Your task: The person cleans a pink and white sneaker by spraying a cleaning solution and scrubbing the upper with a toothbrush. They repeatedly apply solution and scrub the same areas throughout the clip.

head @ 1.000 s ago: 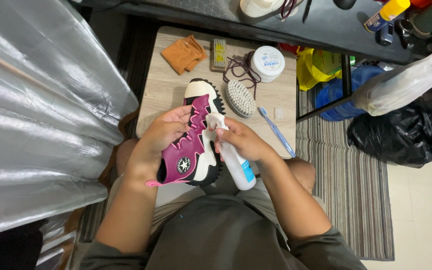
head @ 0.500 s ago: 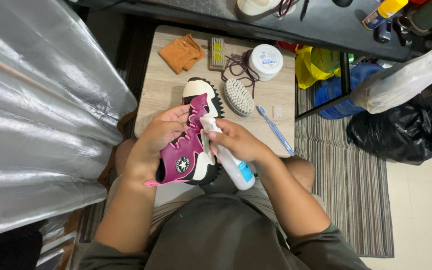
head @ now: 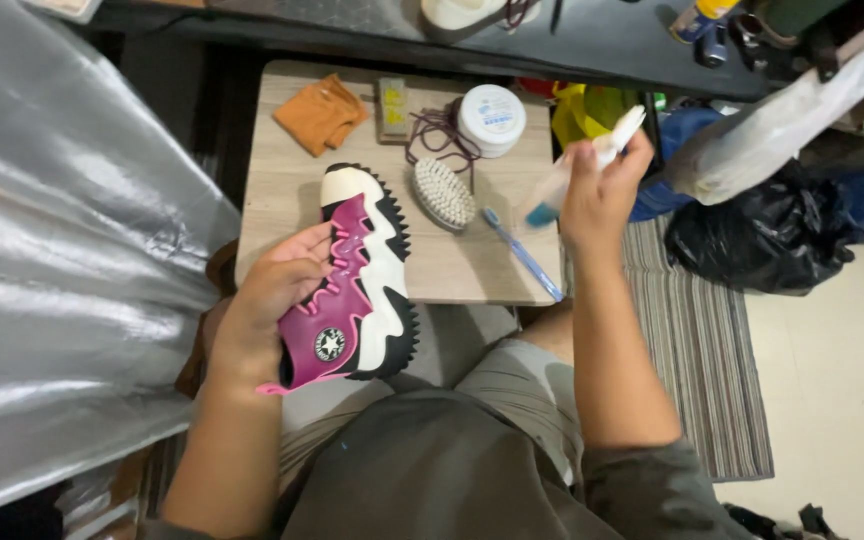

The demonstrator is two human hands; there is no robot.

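Observation:
My left hand (head: 270, 300) grips a magenta high-top shoe (head: 352, 290) with a chunky white and black toothed sole, holding it on its side over my lap and the near edge of a small wooden table (head: 282, 190). My right hand (head: 600, 195) is raised over the table's right edge, closed around a white spray bottle (head: 582, 165) with a blue band, blurred by motion. The bottle is well clear of the shoe.
On the table lie an oval bristle brush (head: 442, 192), a blue toothbrush (head: 522, 255), a round white tub (head: 490, 118), dark purple laces (head: 434, 130), an orange cloth (head: 320, 112) and a small rectangular block (head: 392, 105). Silver sheeting (head: 62, 260) hangs left; a black bag (head: 752, 230) and striped mat (head: 692, 340) lie right.
My right hand has lifted the spray bottle away from the shoe, up and to the right over the table edge. The left hand still holds the shoe, now with more of its side showing.

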